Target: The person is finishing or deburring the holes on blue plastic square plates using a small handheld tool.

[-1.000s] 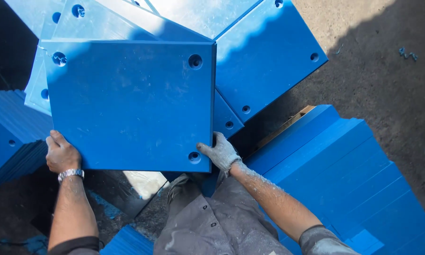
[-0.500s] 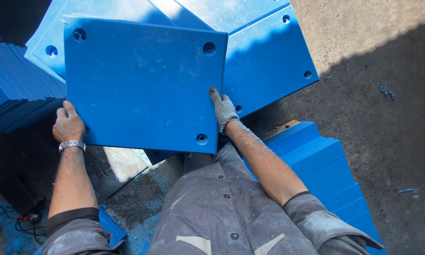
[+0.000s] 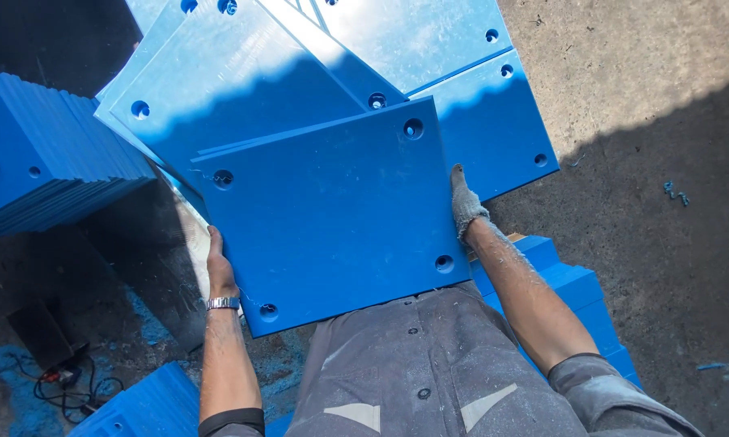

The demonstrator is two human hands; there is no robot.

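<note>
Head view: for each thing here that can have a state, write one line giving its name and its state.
Blue square panel: lifted, tilted, gripped at both side edges.
Left hand: bare, clasping the panel's left edge; wristwatch on the wrist.
Right hand: gloved, pressed flat against the panel's right edge.
Loose panels: lying overlapped and fanned out beneath the held one.
Panel stack: neatly stacked at left.

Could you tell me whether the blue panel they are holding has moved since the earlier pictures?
Yes. The blue panel has swung toward the concrete floor, away from the side stack.
</note>
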